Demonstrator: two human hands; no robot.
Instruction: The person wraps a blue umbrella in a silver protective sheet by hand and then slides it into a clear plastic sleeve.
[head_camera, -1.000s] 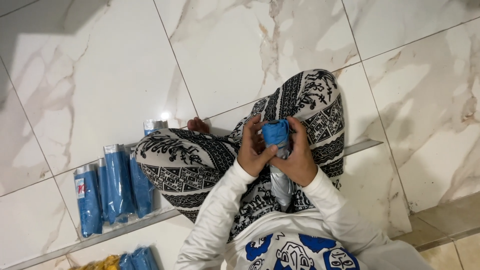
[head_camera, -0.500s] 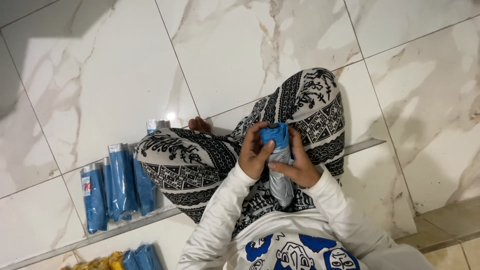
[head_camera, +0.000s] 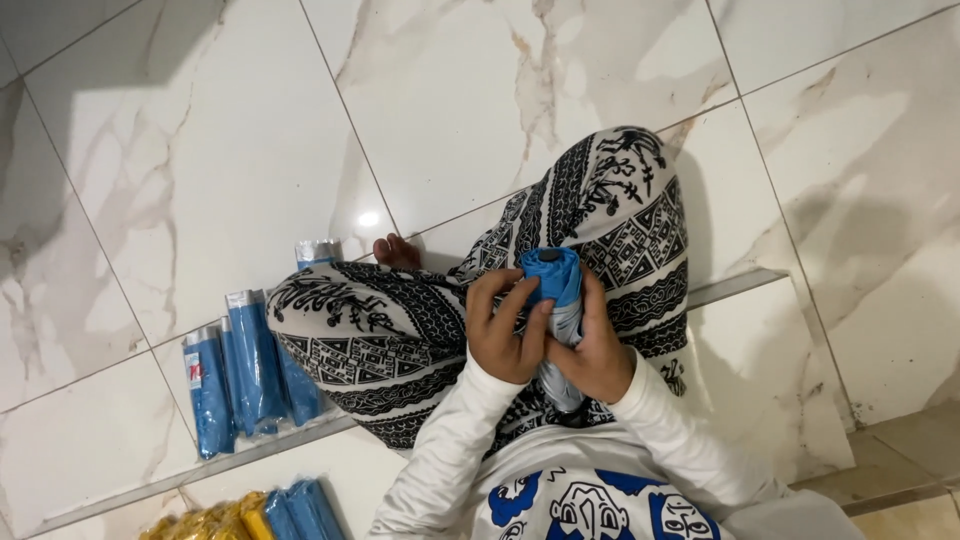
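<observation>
Hands, left hand (head_camera: 505, 332) and right hand (head_camera: 592, 352), both grip a blue folded umbrella (head_camera: 556, 290).

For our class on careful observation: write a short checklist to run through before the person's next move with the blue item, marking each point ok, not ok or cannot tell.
1. Both hands on the blue item: ok; left hand and right hand grip it.
2. Item upright over the lap: ok.
3. Grey lower part free of the fingers: ok.
4. Blue cover fully on: cannot tell, hands hide its edge.
5. Blue packs lying together on the floor: ok.
</observation>
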